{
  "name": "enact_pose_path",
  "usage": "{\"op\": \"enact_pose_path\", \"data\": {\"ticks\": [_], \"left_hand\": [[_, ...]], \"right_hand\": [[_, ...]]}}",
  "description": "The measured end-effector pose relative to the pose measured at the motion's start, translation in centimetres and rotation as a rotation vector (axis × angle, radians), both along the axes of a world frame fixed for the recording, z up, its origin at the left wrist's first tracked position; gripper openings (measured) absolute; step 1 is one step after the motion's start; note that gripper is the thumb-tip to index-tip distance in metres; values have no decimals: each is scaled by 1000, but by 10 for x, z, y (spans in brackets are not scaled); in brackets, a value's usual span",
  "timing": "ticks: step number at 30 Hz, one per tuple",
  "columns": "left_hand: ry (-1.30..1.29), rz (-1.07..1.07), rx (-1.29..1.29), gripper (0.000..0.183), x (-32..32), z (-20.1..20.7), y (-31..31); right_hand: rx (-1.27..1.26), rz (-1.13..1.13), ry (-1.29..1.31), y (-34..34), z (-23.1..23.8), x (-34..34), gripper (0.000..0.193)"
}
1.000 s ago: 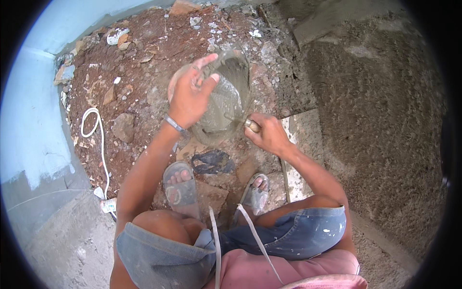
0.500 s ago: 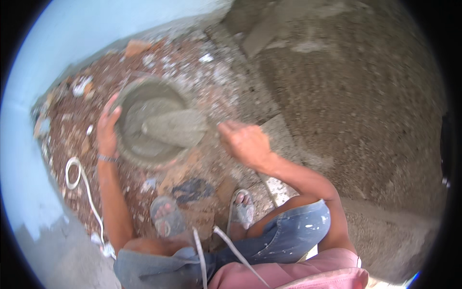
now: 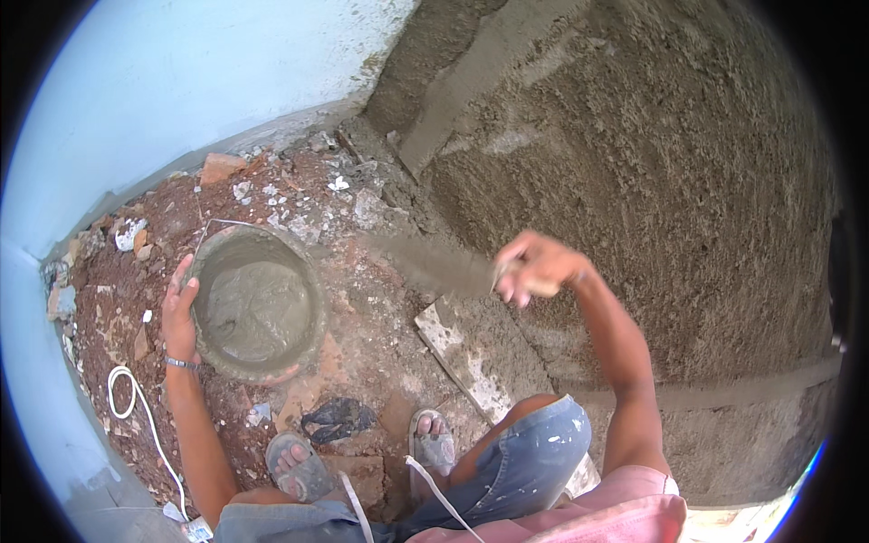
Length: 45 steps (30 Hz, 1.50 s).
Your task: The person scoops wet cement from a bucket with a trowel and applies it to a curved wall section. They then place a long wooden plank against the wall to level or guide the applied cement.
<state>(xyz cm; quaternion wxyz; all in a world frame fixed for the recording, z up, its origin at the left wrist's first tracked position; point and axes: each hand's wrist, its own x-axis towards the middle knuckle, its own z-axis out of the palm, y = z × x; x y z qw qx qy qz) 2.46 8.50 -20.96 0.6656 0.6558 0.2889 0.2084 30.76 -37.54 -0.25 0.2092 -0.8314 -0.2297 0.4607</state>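
A grey, mortar-crusted bucket [image 3: 319,294] with a thin wire handle stands on the rubble, holding wet grey mortar [image 3: 255,309]. My left hand [image 3: 181,308] grips the bucket at its left side, thumb over the rim. Out to the right of the bucket, my right hand [image 3: 541,267] is closed round the handle of a trowel [image 3: 436,262]. The trowel's blade is smeared by motion and points left toward the bucket. Whether mortar lies on the blade, I cannot tell.
A rough mortar-coated surface [image 3: 652,199] fills the right side. A pale blue wall [image 3: 208,81] rises at the left and back. On the ground lie brick pieces [image 3: 222,167], a white cable [image 3: 149,416], a mortar-spotted board [image 3: 462,362] and a dark crumpled scrap [image 3: 338,420].
My right hand has swung the trowel out of the bucket and away to the right. My left hand still holds the bucket, which sits lower and further left in view.
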Motion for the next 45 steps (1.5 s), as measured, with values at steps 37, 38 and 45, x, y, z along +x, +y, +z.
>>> {"op": "enact_pose_path", "data": {"ticks": [37,38,45], "left_hand": [[-243,33,-107,58,24,9,-70],[-217,44,-120,59,22,8,-68],[-241,-20,-159,63,4,-9,-29]], "right_hand": [[45,414,-627,104,-211,-139,26],[77,419,-644,105,-207,-139,24],[356,476,-546,94,-112,-108,20]]}}
